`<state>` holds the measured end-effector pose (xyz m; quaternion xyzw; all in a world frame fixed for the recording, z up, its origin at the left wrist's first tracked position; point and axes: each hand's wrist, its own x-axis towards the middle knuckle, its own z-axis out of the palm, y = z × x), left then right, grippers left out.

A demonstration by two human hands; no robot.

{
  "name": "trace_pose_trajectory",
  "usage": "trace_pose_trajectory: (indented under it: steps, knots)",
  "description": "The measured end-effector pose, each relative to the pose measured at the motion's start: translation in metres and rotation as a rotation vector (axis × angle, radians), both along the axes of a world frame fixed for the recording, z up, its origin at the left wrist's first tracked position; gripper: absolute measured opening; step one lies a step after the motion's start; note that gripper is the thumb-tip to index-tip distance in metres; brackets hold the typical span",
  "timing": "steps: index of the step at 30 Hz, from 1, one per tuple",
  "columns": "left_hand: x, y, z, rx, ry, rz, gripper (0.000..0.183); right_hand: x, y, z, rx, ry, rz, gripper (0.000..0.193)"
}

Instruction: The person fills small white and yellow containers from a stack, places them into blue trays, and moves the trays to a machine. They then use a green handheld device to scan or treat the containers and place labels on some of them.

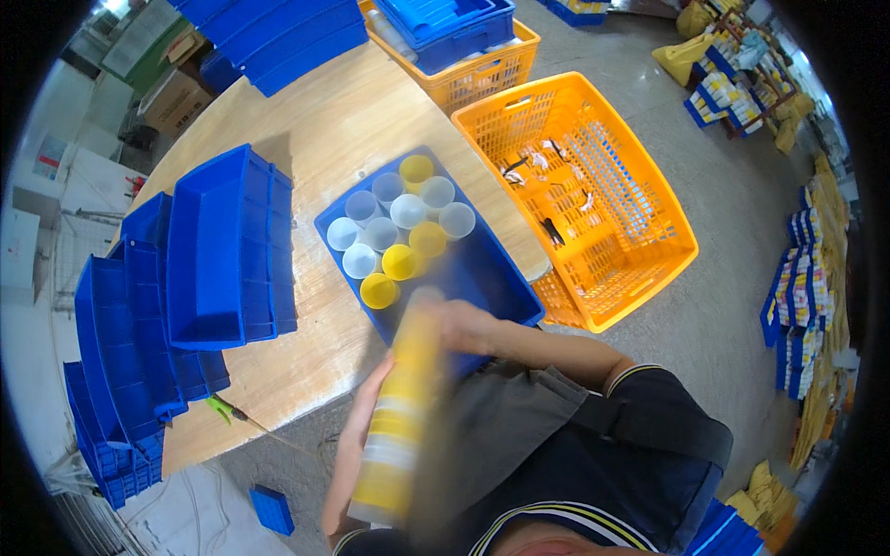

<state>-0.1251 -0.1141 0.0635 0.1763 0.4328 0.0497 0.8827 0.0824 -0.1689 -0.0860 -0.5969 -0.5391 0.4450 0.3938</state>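
Cup stack [397, 422], blurred; left hand [375, 377], partly hidden, grips it; right hand [468, 326] smeared — can't tell.

Cup stack [399, 408] banded yellow and, seemingly, white; tray [493, 278] blue.

A pale wooden counter [324, 111] carries a shallow blue tray [496, 283], set slantwise toward the right side; its near end seems to reach the front edge, though motion blur obscures this. Stacked blue bins [209, 255] stand along the left, and another blue stack [287, 42] at the far end.
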Motion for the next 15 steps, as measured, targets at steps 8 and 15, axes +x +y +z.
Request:
trace_pose_trajectory:
  steps: [8,15]
  knots:
    - [0.024,-0.002,-0.005,-0.039,0.100,-0.023,0.058,-0.006,-0.033,0.062,-0.464,1.496,-0.221,0.051]
    - [-0.007,-0.012,0.000,-0.003,-0.056,0.004,0.060,-0.016,-0.027,0.058,-0.439,1.472,-0.384,0.054]
